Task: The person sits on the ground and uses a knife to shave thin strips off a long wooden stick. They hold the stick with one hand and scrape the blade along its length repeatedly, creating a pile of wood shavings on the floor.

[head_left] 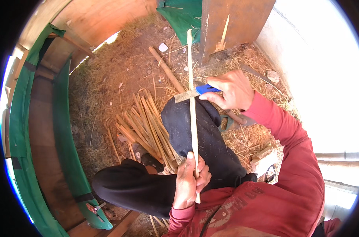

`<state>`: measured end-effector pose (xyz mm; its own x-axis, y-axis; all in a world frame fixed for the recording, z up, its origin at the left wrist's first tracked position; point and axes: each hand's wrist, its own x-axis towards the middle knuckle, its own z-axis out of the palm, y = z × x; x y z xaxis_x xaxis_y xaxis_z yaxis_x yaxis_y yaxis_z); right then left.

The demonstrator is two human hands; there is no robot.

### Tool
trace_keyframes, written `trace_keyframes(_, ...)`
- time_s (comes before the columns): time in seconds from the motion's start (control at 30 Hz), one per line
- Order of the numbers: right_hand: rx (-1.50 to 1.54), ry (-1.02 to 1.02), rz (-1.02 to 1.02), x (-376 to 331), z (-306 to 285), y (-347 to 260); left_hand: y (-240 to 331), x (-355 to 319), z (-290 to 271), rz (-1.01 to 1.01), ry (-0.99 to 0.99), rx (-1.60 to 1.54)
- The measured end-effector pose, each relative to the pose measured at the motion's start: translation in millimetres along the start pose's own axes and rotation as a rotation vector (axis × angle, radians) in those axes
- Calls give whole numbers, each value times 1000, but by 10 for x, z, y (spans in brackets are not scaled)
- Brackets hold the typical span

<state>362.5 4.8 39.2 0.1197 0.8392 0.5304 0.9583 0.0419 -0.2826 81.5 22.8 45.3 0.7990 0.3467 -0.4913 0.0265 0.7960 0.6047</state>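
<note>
My left hand (190,178) is closed round the lower part of a long, pale wooden strip (193,132), close to my body. The strip points away from me, passing over my raised knee. Farther up, my right hand (234,91) grips a knife by its blue handle (206,89). Its broad, dull blade (185,96) lies across the strip just beyond the knee, touching or very near it. On the ground left of that knee is a loose pile of similar split strips (146,124), partly hidden by my legs.
A round wooden pole (165,68) lies beyond my knee. A green-handled tool (225,121) rests right of my leg, near a pale block (264,160). Green-covered boards (63,130) line the left, with a red tool (94,208) on them. A wooden board (233,23) stands ahead.
</note>
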Motion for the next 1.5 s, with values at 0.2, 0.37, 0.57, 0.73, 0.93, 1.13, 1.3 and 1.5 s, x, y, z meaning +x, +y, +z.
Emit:
trace_keyframes(0.2,-119,163,211,85,314,359,31,49,54,19,13,-91)
trace_keyframes(0.37,-230,452,850,142,-553,1296,-95,-163,-113,62,-28,-40)
trace_keyframes(0.57,274,60,167,105,-186,176,-59,-106,-37,29,-45,-57)
trace_keyframes(0.73,122,-145,98,-38,-59,-72,-89,-68,-58,9,-54,-66)
trace_keyframes(0.93,-38,78,227,66,24,241,-118,-106,-10,20,-27,-14)
trace_keyframes(1.13,52,-10,25,14,48,21,-89,-35,-19,4,-29,-38)
trace_keyframes(1.3,-160,7,409,190,10,591,-99,-122,-47,-1,-13,-20)
trace_keyframes(1.5,153,10,23,55,-164,55,-83,-79,-70,0,-47,-32)
